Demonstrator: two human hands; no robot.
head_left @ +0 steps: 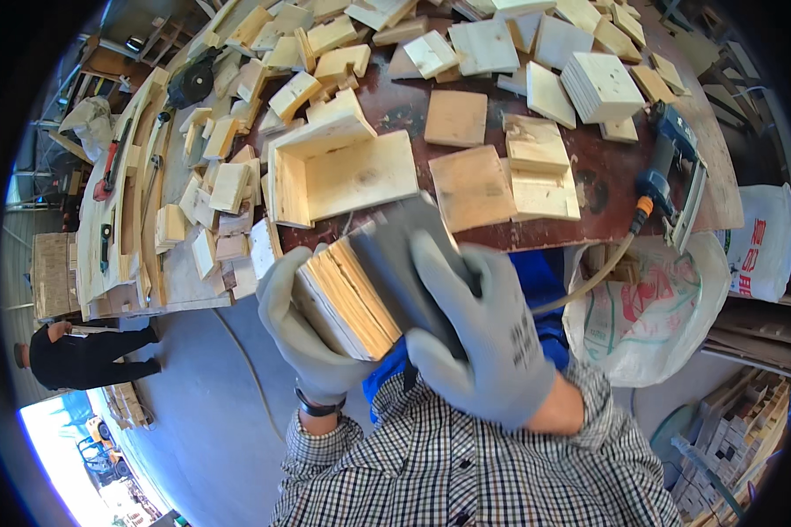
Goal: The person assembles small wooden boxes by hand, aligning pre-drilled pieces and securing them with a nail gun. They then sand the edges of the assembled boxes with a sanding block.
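Observation:
In front of my chest, my gloved left hand [303,338] is closed around a layered wooden block [350,299] with pale plywood-like edges. My gloved right hand [488,338] grips a dark grey flat piece [406,255], which lies against the block's right side. Motion blurs that piece, so its exact kind is unclear. Just beyond, an open wooden box frame [351,171] rests on the dark red tabletop [387,101]. Beside it lie square wooden boards [473,186] and a small stepped wooden piece [540,167].
A blue-black nail gun [668,158] with a hose lies at the table's right edge. Many wood offcuts [228,189] cover the left and far sides. A white sack [650,307] stands below right. Another person [83,351] is on the floor at far left.

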